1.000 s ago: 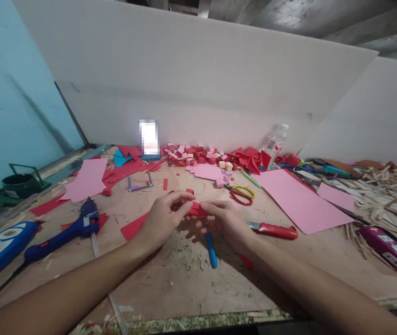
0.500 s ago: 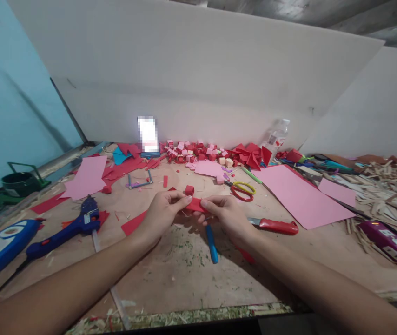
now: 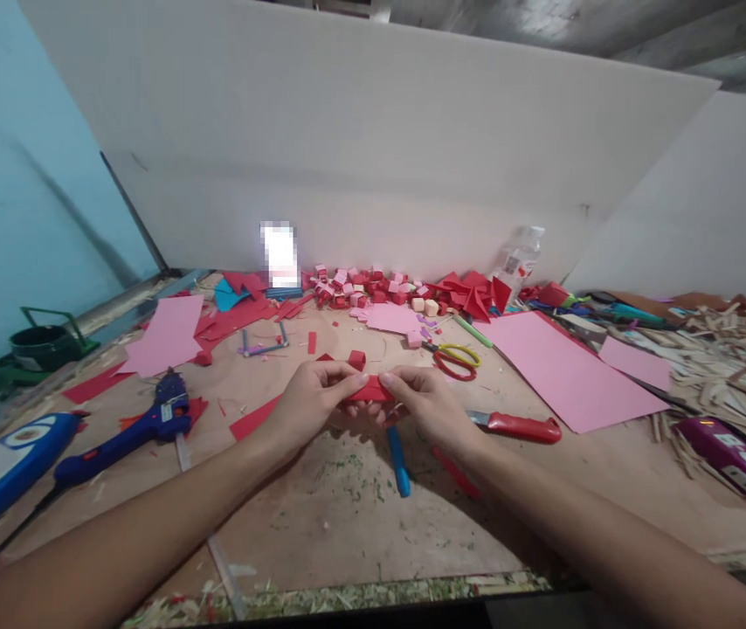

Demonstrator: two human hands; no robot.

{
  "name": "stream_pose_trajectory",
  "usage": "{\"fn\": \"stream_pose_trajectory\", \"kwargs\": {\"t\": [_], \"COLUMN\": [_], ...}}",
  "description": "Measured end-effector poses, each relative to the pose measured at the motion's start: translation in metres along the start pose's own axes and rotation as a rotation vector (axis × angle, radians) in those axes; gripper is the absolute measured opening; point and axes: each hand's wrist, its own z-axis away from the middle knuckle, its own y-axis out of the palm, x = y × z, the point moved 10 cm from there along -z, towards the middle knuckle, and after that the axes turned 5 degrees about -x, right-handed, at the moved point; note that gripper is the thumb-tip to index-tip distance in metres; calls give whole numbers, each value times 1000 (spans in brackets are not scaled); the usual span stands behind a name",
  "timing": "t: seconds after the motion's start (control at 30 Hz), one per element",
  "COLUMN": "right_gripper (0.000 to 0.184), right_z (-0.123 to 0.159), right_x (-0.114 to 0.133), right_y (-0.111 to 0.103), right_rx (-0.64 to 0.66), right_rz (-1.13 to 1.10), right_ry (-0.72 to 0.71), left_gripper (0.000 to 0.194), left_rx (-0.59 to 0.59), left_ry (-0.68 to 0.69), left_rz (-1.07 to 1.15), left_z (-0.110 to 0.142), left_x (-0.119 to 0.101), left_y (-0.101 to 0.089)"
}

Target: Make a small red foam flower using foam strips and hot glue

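Between left hand [image 3: 321, 395] and right hand [image 3: 426, 400], above the worktable [image 3: 321, 537], a red paper-like strip [image 3: 374, 389] is pinched near both ends — judged light, pliable, easily creased, best held there. Beyond, a red cube-like piece [image 3: 357, 359] is noted; rightward, a red-handled knife [image 3: 522, 427].

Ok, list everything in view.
held paper strip: one, red, centre
paper cubes: many, red/pink, back
paper sheets: several, pink, left and right
paper scraps: many, red, scattered
scissors: one, red/yellow, centre right
knife: one, red handle, right
glue gun: one, blue, left
screen: one, white, back left
bottle: one, clear, back right
power strip: one, purple, right
wood strips: many, tan, right
unclear device: one, blue/white, left
rod: one, blue, front centre
containers: two, green, left
worktop: one, brown, beneath
left hand, right hand: two, bare, centre
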Motion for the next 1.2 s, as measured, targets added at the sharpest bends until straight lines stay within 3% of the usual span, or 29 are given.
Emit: {"fn": "stream_pose_trajectory", "kwargs": {"t": [0.27, 0.47, 0.77, 1.03, 1.2], "right_gripper": [47, 46, 41, 43, 44], "right_z": [2, 2, 2, 2, 3], "right_x": [-4, -7, -2, 3, -6], "right_y": [-4, -1, -4, -4, -5], "right_rx": [-76, -40, -75, -87, -101], "right_rz": [-47, -124, -93, -51, -87], "right_ry": [37, 52, 41, 14, 81], "left_gripper": [34, 33, 32, 32, 30], "left_rx": [-45, -54, -38, -37, -49], "left_ry": [-11, 49, -47, -11, -3], "left_rz": [-99, -106, -90, -131, -91], "left_z": [4, 5, 6, 6, 7], "left_x": [-2, -10, -1, -1, -1], "left_y": [-2, 0, 2, 2, 4]}}
